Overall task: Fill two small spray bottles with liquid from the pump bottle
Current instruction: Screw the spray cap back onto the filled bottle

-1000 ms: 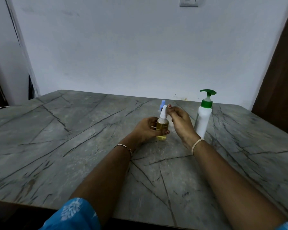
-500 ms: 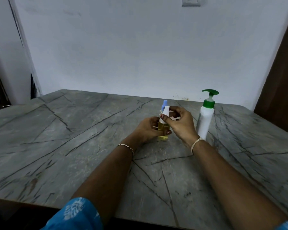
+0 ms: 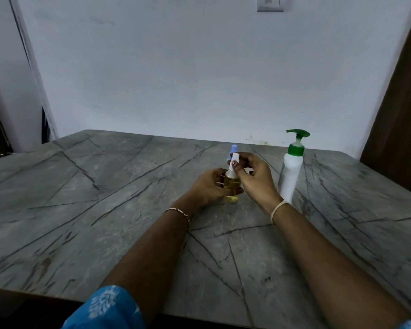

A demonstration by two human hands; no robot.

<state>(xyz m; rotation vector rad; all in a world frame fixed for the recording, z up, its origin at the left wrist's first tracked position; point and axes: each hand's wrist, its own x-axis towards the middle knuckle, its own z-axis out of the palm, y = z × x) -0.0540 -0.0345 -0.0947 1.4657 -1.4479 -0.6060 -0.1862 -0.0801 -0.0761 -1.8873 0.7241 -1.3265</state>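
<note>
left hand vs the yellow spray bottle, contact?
Touching. The head view shows the left hand gripping the spray bottle, its thumb lying across the front, while the right hand pinches the white spray top.

On the grey veined table [image 3: 105, 198] the left hand [image 3: 209, 186] gripped a small spray bottle [image 3: 231, 184] of yellow liquid, standing upright. The right hand [image 3: 254, 179] pinched its white spray top [image 3: 235, 160]. A blue cap [image 3: 234, 149] showed just behind. The white pump bottle [image 3: 291, 172], green-headed, stood near, to the right.
</note>
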